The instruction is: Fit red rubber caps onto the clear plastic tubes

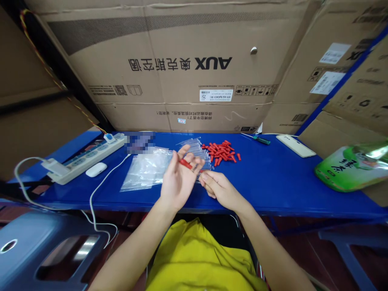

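My left hand (180, 176) is palm up with its fingers loosely curled, holding a red rubber dropper bulb (185, 163) across them. Beside its fingertips, my right hand (220, 188) is closed in a pinch. A bit of red shows at those fingertips, apparently another bulb mostly hidden by the fingers. Just behind both hands lies a row of thin clear glass tubes (196, 148), partly covered by the left hand. To their right is a loose pile of red rubber bulbs (222, 152).
Clear plastic bags (147, 169) lie left of my hands. Further left are a power strip (87, 159), white cable and white earphone case (96, 169). A screwdriver (261, 140), phone (295, 146) and green-labelled bottle (348, 167) are on the right. Cardboard (182, 40) walls the blue table's back.
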Demonstrator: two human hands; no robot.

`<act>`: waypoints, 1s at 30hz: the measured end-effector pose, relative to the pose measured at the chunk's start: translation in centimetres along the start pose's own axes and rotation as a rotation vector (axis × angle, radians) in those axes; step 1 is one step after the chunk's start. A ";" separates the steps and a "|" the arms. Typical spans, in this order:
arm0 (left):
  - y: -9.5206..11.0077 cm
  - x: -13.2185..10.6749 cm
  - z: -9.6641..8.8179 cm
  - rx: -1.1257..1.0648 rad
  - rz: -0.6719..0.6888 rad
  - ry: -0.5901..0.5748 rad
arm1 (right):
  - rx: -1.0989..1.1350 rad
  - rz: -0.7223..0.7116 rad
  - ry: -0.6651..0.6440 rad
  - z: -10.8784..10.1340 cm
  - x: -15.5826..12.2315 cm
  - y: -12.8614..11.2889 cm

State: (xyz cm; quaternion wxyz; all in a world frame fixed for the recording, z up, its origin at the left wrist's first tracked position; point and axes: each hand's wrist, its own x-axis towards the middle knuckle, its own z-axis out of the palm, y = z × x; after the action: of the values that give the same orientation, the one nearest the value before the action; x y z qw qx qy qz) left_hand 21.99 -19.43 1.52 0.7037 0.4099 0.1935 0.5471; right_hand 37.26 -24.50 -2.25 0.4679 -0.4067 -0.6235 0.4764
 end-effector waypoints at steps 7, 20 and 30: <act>2.0 -0.1 -0.6 -0.242 0.020 0.140 | -0.455 -0.176 0.068 1.6 -0.1 -1.2; 1.2 -1.1 0.4 -0.333 -0.009 0.134 | -0.399 -0.200 0.172 4.7 -0.5 -1.8; 0.8 -1.4 1.1 -0.171 0.037 0.118 | -0.491 -0.202 0.198 4.3 -0.5 -1.4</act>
State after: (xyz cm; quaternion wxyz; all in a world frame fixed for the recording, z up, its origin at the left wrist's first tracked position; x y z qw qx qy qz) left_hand 21.86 -21.03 2.55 0.7135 0.3187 0.1796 0.5976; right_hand 33.13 -26.21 -1.41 0.4593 -0.4882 -0.7087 0.2200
